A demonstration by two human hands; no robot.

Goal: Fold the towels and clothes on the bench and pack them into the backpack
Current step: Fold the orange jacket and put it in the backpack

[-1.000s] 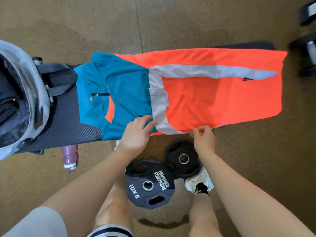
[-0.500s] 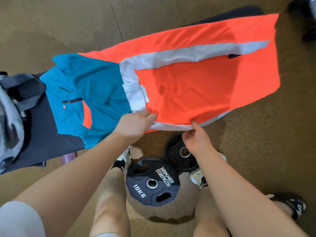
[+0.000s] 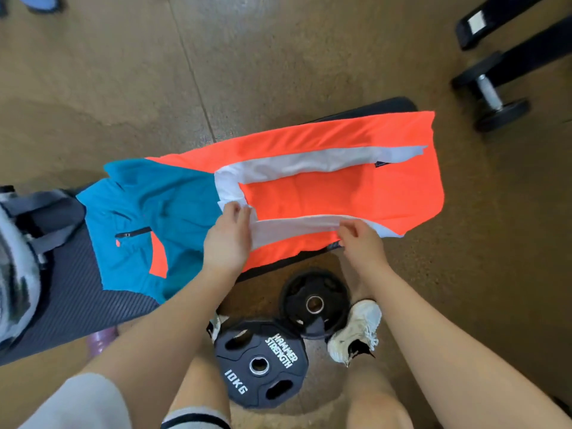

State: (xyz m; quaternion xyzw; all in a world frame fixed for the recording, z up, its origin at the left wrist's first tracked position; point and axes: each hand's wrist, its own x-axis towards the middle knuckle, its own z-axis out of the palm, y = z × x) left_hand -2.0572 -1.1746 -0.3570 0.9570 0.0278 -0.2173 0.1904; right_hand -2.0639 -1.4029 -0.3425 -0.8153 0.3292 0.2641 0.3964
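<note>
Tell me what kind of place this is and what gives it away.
Most likely a gym or weight room. A 10 KG weight plate and a smaller weight plate lie on the floor, a dumbbell lies at upper right, and the clothes are spread on a padded bench.

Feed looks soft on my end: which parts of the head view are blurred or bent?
Head view: the backpack at the left edge is smeared; the jacket, both hands and the 10KG plate lettering are sharp; wide-angle bending curves the bench and the floor seam.
</note>
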